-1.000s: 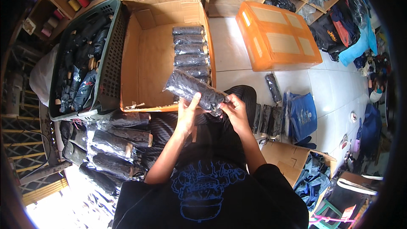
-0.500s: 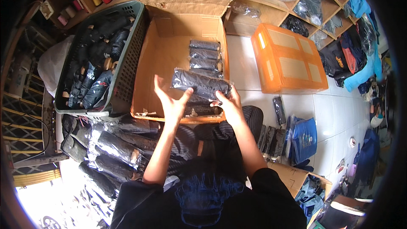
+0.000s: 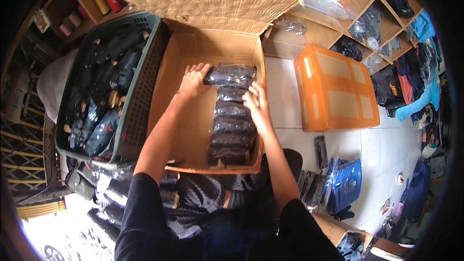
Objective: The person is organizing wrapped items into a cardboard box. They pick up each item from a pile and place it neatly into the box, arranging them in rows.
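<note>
A folded black umbrella (image 3: 231,75) in clear plastic lies crosswise at the top of a row inside the open cardboard box (image 3: 181,130). My left hand (image 3: 195,81) holds its left end, the fingers bent against the wrapping. Just below its right end is my right hand (image 3: 257,101), its fingers apart, by the box's right wall; whether a fingertip touches the plastic I cannot tell. Below it runs a column of several similar wrapped umbrellas (image 3: 233,126), side by side down the box's right half.
Left of the box stands a dark green basket (image 3: 133,92) full of black umbrellas. To the right are a taped orange-brown carton (image 3: 333,92), a blue plastic-wrapped packet (image 3: 344,183) and wooden cubbyholes (image 3: 319,34). The box's raised flap (image 3: 208,0) leans at the back.
The umbrella, held up over the box's near part by both hands, has moved away from me to the far end of the row. The right hand has loosened from it.
</note>
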`<action>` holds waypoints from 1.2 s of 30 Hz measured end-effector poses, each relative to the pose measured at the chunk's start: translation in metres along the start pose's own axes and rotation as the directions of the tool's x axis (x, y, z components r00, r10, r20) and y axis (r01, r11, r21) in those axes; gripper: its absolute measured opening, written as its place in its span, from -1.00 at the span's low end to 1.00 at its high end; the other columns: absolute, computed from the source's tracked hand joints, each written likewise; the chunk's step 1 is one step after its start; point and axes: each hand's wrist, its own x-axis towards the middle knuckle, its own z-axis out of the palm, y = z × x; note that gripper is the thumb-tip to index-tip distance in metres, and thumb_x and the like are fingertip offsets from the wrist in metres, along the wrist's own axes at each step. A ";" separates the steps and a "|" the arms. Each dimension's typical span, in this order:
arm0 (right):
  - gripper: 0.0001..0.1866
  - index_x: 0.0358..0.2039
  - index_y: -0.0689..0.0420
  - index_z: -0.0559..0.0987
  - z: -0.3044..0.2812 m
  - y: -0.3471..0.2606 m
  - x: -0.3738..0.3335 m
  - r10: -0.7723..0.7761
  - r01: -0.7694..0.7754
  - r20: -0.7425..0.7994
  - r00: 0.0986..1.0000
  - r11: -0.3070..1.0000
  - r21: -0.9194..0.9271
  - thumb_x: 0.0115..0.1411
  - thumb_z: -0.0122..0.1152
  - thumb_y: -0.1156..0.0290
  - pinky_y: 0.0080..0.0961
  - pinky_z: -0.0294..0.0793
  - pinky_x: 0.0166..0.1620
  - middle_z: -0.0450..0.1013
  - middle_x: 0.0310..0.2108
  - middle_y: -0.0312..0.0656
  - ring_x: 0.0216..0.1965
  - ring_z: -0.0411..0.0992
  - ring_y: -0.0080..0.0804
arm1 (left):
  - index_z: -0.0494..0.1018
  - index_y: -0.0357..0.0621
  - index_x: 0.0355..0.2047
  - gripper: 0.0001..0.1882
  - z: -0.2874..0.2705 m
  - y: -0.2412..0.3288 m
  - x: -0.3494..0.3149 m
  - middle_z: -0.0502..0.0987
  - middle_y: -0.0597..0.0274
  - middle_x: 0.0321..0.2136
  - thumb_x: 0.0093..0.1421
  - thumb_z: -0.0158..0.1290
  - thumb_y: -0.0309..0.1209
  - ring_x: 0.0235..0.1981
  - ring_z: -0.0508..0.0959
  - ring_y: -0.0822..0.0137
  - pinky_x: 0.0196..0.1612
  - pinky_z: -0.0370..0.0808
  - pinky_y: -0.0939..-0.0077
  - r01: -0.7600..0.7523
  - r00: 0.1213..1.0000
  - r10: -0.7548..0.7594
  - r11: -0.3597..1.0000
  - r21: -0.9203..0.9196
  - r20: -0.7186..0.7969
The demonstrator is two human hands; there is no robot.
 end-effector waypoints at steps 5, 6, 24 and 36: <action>-0.53 0.18 0.23 0.31 -0.014 0.021 -0.017 -0.144 0.184 0.214 0.966 0.966 -0.184 0.27 0.13 0.57 -0.51 0.52 -0.06 0.24 0.17 0.02 -0.07 0.51 -0.37 | 0.27 0.17 0.15 -0.26 0.059 -0.049 0.073 0.36 0.27 0.08 -0.06 0.30 -0.37 0.24 0.26 0.12 0.28 0.03 -0.36 0.144 0.989 -0.146 0.986 0.081 0.027; -0.56 0.15 0.24 0.33 -0.013 0.016 -0.020 -0.185 0.204 0.194 0.963 0.975 -0.084 0.26 0.11 0.62 -0.52 0.50 -0.04 0.24 0.16 -0.02 -0.07 0.50 -0.36 | 0.25 0.19 0.17 -0.24 0.073 -0.049 0.087 0.33 0.29 0.11 -0.06 0.30 -0.39 0.28 0.21 0.14 0.29 -0.01 -0.38 0.163 0.985 -0.168 0.983 0.085 0.047; -0.65 0.04 0.27 0.44 -0.017 0.009 -0.020 -0.095 0.103 0.217 0.972 0.994 -0.028 0.23 0.07 0.69 -0.49 0.48 -0.03 0.31 0.06 -0.06 -0.11 0.49 -0.37 | 0.54 0.14 -0.01 -0.58 0.195 -0.043 0.136 0.20 -0.19 0.24 0.07 0.17 -0.22 0.20 0.24 -0.27 0.21 0.30 0.03 0.336 0.923 -0.373 0.898 -0.284 -0.090; -0.87 -0.21 0.28 0.54 -0.048 -0.015 -0.055 -0.276 0.242 -0.211 0.938 0.955 -0.172 0.23 0.10 0.61 -0.53 0.48 -0.15 0.49 -0.17 -0.08 -0.22 0.53 -0.40 | 0.26 0.39 0.27 -0.34 0.181 -0.039 0.109 -0.09 -0.01 0.41 0.16 0.10 0.07 0.40 -0.13 -0.21 0.24 0.08 -0.39 0.258 0.945 -0.250 0.966 -0.013 0.210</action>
